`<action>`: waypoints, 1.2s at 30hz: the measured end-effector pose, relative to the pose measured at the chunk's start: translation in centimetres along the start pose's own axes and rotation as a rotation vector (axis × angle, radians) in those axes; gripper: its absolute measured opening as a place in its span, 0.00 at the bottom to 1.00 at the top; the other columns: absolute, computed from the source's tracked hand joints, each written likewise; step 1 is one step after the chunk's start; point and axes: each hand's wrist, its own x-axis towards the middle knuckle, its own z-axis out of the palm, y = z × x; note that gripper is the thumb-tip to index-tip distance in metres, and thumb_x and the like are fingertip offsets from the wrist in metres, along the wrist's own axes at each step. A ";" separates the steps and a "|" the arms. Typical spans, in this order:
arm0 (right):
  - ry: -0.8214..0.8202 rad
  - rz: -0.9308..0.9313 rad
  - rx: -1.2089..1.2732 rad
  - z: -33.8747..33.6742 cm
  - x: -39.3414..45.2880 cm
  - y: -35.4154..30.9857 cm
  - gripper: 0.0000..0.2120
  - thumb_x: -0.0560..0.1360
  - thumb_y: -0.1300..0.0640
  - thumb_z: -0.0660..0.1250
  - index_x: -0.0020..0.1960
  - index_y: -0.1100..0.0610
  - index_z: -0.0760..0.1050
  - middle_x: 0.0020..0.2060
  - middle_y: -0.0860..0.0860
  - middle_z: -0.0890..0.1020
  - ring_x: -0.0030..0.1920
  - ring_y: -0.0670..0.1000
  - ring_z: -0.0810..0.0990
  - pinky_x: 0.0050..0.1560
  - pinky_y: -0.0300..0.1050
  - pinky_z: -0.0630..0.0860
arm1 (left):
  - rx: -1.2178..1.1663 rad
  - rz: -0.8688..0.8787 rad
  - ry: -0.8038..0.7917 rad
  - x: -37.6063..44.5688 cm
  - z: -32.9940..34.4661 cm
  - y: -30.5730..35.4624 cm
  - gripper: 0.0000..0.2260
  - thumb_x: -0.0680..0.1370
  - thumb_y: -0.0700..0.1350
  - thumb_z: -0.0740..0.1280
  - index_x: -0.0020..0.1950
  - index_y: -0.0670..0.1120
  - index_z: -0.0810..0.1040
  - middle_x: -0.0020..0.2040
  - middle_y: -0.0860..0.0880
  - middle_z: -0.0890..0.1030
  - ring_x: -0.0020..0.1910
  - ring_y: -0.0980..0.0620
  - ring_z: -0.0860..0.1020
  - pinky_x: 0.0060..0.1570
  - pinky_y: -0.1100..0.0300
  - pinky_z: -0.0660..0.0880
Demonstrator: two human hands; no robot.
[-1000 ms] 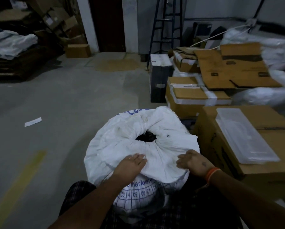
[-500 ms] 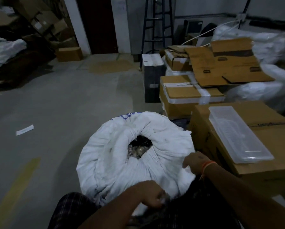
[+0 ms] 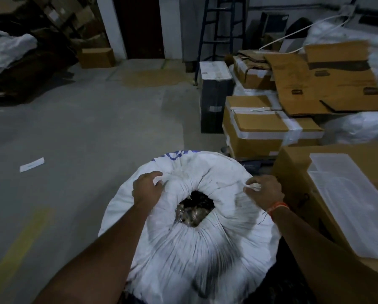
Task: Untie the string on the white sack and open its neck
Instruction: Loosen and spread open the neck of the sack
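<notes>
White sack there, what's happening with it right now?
A person has both hands on the white sack. The left hand and right hand each hold the gathered cloth on opposite sides of the neck. The neck is partly open, with dark contents showing. No string is clearly visible.

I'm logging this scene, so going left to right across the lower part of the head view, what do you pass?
Yellow floor stripe → left hand on the white sack → the sack's partly open neck → right hand on the sack's right side → cardboard box → clear plastic tray lying on that box.
</notes>
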 end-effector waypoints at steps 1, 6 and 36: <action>-0.066 0.060 -0.026 0.8 1.0 0.9 0.12 0.60 0.37 0.75 0.39 0.40 0.80 0.47 0.51 0.84 0.49 0.55 0.82 0.54 0.52 0.81 | 0.029 -0.059 -0.086 1.0 0.6 -1.2 0.16 0.74 0.59 0.69 0.60 0.59 0.83 0.61 0.50 0.86 0.61 0.45 0.82 0.65 0.48 0.78; -0.352 -0.001 0.003 0.7 4.3 -1.2 0.13 0.67 0.63 0.78 0.47 0.48 0.83 0.54 0.50 0.85 0.56 0.52 0.82 0.56 0.40 0.74 | -0.203 -0.026 -0.499 2.3 0.2 -1.4 0.20 0.73 0.50 0.79 0.64 0.54 0.81 0.64 0.52 0.81 0.64 0.50 0.77 0.68 0.54 0.73; -0.359 -1.200 -0.460 2.0 -13.9 -3.9 0.36 0.73 0.31 0.64 0.70 0.55 0.68 0.69 0.58 0.74 0.66 0.59 0.76 0.64 0.55 0.70 | 0.243 0.913 -0.237 -12.5 -4.5 -8.6 0.24 0.78 0.63 0.67 0.65 0.48 0.79 0.66 0.47 0.79 0.64 0.48 0.77 0.61 0.45 0.76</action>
